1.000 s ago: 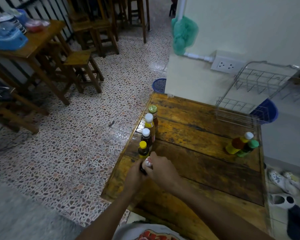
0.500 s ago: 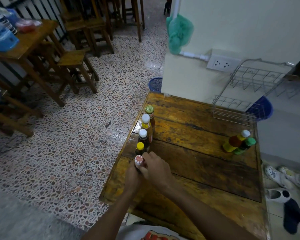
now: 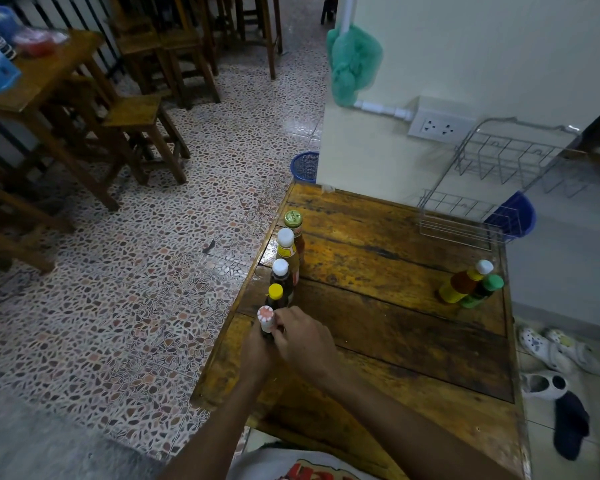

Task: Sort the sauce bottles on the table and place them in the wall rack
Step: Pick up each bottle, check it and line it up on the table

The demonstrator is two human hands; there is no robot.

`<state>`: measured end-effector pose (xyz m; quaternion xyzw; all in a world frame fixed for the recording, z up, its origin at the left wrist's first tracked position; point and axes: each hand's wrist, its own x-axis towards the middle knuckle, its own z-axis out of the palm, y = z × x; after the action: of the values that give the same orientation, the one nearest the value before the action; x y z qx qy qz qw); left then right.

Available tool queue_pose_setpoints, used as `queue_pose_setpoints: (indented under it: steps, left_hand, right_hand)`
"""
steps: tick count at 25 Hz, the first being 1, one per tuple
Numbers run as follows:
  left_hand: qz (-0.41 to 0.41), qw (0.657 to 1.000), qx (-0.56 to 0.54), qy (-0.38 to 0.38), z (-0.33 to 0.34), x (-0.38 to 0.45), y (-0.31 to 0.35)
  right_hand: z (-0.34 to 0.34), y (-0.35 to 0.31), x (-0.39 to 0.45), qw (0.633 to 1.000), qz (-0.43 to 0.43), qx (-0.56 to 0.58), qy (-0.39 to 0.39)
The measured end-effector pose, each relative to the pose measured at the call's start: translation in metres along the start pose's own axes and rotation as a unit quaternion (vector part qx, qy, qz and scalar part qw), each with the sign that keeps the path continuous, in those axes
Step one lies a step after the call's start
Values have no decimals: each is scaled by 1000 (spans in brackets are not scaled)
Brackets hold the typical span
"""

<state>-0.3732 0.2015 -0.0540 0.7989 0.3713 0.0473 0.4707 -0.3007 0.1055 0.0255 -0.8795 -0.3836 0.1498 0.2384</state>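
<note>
A row of sauce bottles stands along the left edge of the wooden table [image 3: 395, 323]. Nearest me is a bottle with a red-and-white cap [image 3: 266, 317]; my left hand [image 3: 255, 355] and my right hand [image 3: 303, 341] are both closed around it, hiding its body. Behind it stand a yellow-capped bottle [image 3: 275, 295], a white-capped dark bottle [image 3: 280, 271], a white-capped orange bottle [image 3: 286, 245] and a gold-capped bottle [image 3: 293, 221]. At the right edge stand a white-capped yellow bottle [image 3: 463, 282] and a green-capped bottle [image 3: 482, 291]. The wire wall rack [image 3: 496, 188] hangs at the far right.
A wall with a power socket [image 3: 437, 126] and a hanging green net [image 3: 352, 64] rises behind the table. Blue baskets [image 3: 305, 166] sit on the floor by the wall. Wooden tables and stools [image 3: 139, 133] stand at the left. Shoes [image 3: 548, 348] lie at the right.
The red-and-white-capped bottle, earlier mostly covered under my right hand, now shows its cap upright above both hands. The other bottles have not moved.
</note>
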Motion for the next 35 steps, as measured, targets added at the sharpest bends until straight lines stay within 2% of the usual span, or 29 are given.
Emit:
queue_pose_setpoints:
  steps: [14,20,23,26,29,31,35]
  left_hand:
    - [-36,999,9,21,-4,7,1]
    - [-14,998,-49,27,-3,3,-2]
    - [-43,997,-64,0,3,8,-26]
    - [-109,994,-15,-16,14,-15,-26]
    - [-117,989,57,-67,46,-46,-7]
    - [-90,988,52,-111,79,-55,22]
    - [16,987,75,-140,151,-33,99]
  right_hand:
    - [-2,1,-1,999,6,41,-3]
    - [-6,6,-4,999,2,45,-10]
    - [-11,16,-8,999,3,40,-16]
    - [-27,40,-18,999,17,32,-17]
    - [-54,84,-35,999,49,0,-8]
    - [-82,121,-53,996,83,-20,10]
    - [-144,192,-86,989,132,-66,34]
